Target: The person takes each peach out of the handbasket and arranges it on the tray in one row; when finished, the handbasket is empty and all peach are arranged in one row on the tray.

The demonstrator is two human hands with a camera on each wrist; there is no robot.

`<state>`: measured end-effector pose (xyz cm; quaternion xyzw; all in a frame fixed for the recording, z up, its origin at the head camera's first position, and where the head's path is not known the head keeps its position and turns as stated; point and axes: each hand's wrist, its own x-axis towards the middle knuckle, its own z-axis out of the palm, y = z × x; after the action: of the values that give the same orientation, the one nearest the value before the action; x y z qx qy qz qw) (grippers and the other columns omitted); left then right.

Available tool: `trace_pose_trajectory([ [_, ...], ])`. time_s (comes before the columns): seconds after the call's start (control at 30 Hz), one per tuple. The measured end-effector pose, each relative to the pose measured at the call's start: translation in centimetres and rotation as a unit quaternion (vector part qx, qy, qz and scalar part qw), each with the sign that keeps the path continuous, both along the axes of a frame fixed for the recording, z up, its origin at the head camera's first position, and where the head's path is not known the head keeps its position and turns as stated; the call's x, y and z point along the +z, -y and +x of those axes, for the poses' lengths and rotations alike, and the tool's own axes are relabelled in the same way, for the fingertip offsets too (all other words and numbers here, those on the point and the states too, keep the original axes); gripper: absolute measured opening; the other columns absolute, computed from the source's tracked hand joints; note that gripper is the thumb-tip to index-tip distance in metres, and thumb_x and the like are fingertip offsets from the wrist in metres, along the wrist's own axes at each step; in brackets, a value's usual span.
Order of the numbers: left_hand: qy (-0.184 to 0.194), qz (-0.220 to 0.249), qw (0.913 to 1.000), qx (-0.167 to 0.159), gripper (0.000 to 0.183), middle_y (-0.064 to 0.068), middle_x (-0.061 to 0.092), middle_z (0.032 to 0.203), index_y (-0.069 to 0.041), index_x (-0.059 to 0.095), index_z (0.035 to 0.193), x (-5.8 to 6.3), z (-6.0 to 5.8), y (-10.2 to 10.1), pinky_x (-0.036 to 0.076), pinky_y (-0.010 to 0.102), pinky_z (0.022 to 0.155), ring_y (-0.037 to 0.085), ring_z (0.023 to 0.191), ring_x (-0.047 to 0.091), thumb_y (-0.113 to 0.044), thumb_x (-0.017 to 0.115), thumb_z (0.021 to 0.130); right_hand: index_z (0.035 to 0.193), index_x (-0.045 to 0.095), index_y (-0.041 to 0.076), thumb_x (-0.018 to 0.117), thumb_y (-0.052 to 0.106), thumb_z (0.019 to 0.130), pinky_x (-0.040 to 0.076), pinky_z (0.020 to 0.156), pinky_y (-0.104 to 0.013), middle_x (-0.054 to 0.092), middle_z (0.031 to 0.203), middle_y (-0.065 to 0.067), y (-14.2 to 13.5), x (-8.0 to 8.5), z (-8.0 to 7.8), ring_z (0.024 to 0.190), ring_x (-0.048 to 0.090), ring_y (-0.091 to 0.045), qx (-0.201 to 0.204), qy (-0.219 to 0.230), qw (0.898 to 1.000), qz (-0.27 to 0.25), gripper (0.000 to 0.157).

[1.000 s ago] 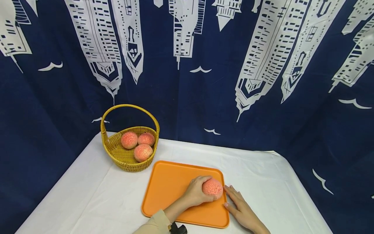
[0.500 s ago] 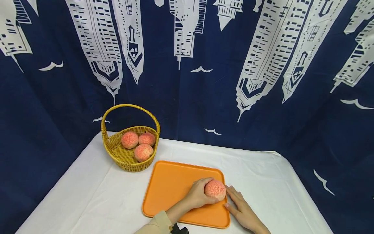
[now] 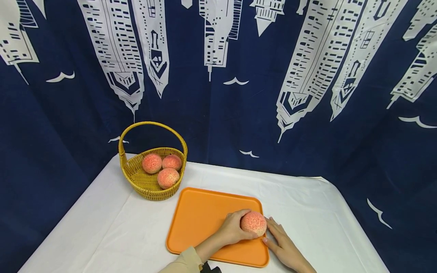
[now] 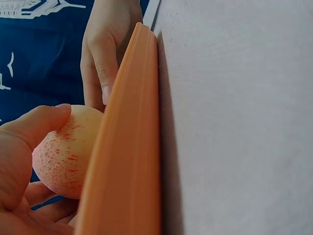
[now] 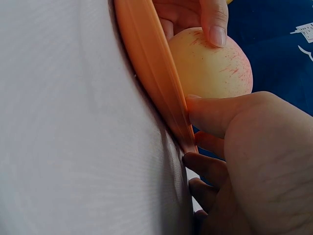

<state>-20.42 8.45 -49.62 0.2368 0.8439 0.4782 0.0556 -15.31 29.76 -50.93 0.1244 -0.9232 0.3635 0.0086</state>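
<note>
A pink-speckled peach (image 3: 254, 223) is over the right side of the orange tray (image 3: 196, 212). My left hand (image 3: 230, 229) grips it from the left, thumb on the near side and fingers on the far side. In the left wrist view the tray's wall hides the bottom of the peach (image 4: 63, 156), so I cannot tell whether it touches the tray floor. My right hand (image 3: 285, 246) lies at the tray's right edge with fingers extended. Seen from the right wrist, its thumb is at the rim, close to the peach (image 5: 210, 68); contact with the fruit is unclear.
At the back left, a yellow wicker basket (image 3: 151, 195) with a tall handle holds three more peaches (image 3: 168, 178). Everything stands on a white-covered table (image 3: 102, 227). Behind it hangs a dark blue curtain (image 3: 205, 113) with white buildings and birds.
My left hand has shifted the peach a little to the right and nearer the front, closer to my right hand. The right hand has stayed almost still, as have the tray and basket.
</note>
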Motion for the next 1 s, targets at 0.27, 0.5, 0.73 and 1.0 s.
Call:
trace_pose_trajectory([
  [0.27, -0.018, -0.007, 0.9998, 0.006, 0.078, 0.008, 0.058, 0.136, -0.007, 0.054, 0.137, 0.4, 0.2, 0.1, 0.044, 0.047, 0.102, 0.031, 0.123, 0.053, -0.038, 0.085, 0.073, 0.146, 0.045, 0.007, 0.06, 0.034, 0.095, -0.005, 0.102, 0.004, 0.035, 0.156, -0.015, 0.2, 0.3, 0.0, 0.147, 0.019, -0.028, -0.004, 0.013, 1.0, 0.002, 0.06],
  [0.5, -0.058, -0.011, 0.9982, 0.012, 0.076, 0.007, 0.058, 0.137, -0.008, 0.054, 0.137, 1.5, 0.3, 0.6, 0.039, 0.052, 0.107, 0.029, 0.128, 0.051, -0.038, 0.083, 0.074, 0.148, 0.041, 0.007, 0.059, 0.037, 0.096, -0.008, 0.1, 0.004, 0.031, 0.158, -0.015, 0.2, 0.4, -0.2, 0.148, 0.016, -0.04, -0.005, 0.05, 0.999, -0.003, 0.063],
  [0.73, -0.12, 0.018, 0.9918, 0.041, 0.067, 0.006, 0.058, 0.135, -0.012, 0.057, 0.135, 4.7, 0.0, 3.6, 0.049, 0.038, 0.096, 0.029, 0.116, 0.058, -0.031, 0.082, 0.076, 0.15, 0.039, 0.008, 0.059, 0.04, 0.095, -0.01, 0.099, 0.005, 0.03, 0.159, -0.014, 0.3, 0.4, -0.4, 0.149, 0.014, -0.036, -0.012, 0.074, 0.997, 0.003, 0.066],
  [1.0, -0.184, 0.044, 0.9745, 0.12, 0.063, 0.01, 0.061, 0.13, -0.009, 0.06, 0.131, 7.4, -1.8, 11.1, 0.051, 0.045, 0.089, 0.028, 0.108, 0.06, -0.021, 0.084, 0.073, 0.151, 0.037, 0.01, 0.058, 0.04, 0.095, -0.009, 0.098, 0.006, 0.028, 0.159, -0.015, 0.1, 0.5, -0.4, 0.149, 0.014, -0.038, -0.01, 0.075, 0.997, 0.007, 0.067],
])
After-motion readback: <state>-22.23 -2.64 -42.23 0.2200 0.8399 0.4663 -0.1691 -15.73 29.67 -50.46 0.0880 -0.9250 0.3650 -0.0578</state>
